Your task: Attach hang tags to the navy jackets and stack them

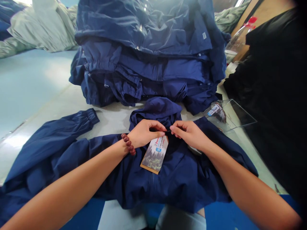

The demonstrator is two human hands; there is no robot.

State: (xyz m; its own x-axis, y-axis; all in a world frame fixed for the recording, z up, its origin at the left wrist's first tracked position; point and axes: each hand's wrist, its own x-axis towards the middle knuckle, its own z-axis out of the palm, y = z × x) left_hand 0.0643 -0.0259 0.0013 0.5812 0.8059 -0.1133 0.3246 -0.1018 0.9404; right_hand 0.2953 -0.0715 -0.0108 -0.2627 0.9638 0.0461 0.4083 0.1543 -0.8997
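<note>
Left hand (144, 134), right hand (189, 135) pinching one black cord (168, 131), one hang tag (154, 155) below, one navy jacket (177, 174)

From where I stand, a long pale work table (31, 89) runs toward the back, its top shining under the light. Heaps of sage-green cloth (40, 28) slump at the far left, while on the right a clear plastic bottle (240, 40) with a red cap sits before a wooden panel (263, 16), beside draped black fabric (271, 95).
</note>
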